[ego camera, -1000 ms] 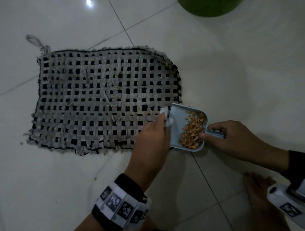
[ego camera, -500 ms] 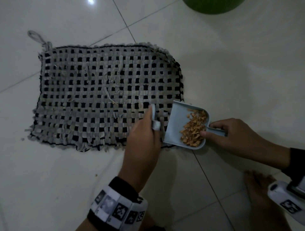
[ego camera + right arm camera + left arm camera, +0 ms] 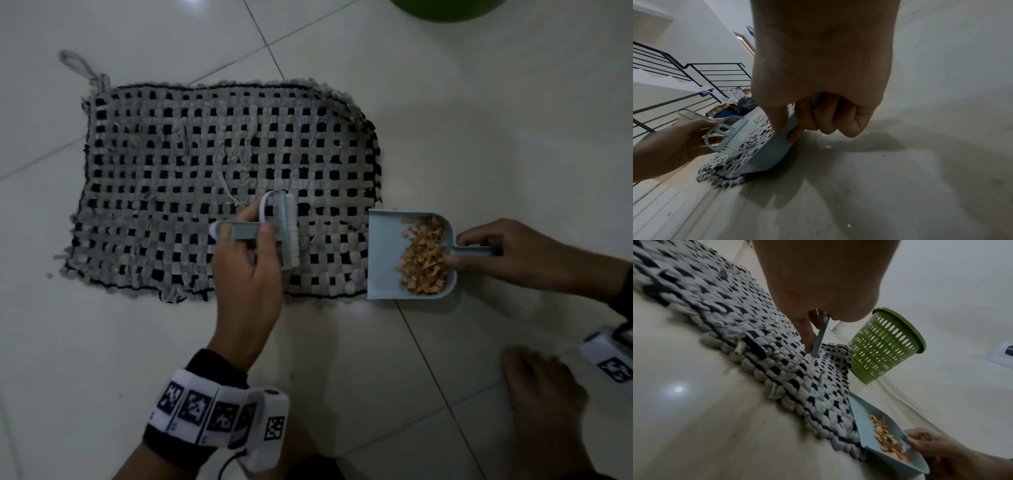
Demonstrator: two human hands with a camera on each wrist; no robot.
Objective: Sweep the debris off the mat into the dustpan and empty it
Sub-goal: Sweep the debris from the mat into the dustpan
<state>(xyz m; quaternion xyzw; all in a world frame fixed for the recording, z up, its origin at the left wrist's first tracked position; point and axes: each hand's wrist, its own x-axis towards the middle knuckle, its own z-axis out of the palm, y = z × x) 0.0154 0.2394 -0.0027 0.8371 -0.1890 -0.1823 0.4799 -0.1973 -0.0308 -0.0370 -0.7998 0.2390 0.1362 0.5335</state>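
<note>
Dustpan (image 3: 387, 253) lying centre-right, mouth facing left at mat (image 3: 191, 171) edge, handle pointing right; right hand (image 3: 513, 253) gripping handle, left hand (image 3: 246, 263) gripping brush (image 3: 286, 233). Green basket (image 3: 442, 8) cut off upper right.

head view looks straight down; both wrist views sit low, sharing the mat (image 3: 222, 178).

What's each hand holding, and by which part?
Left hand holds the brush by its handle; right hand holds the dustpan by its handle.
</note>
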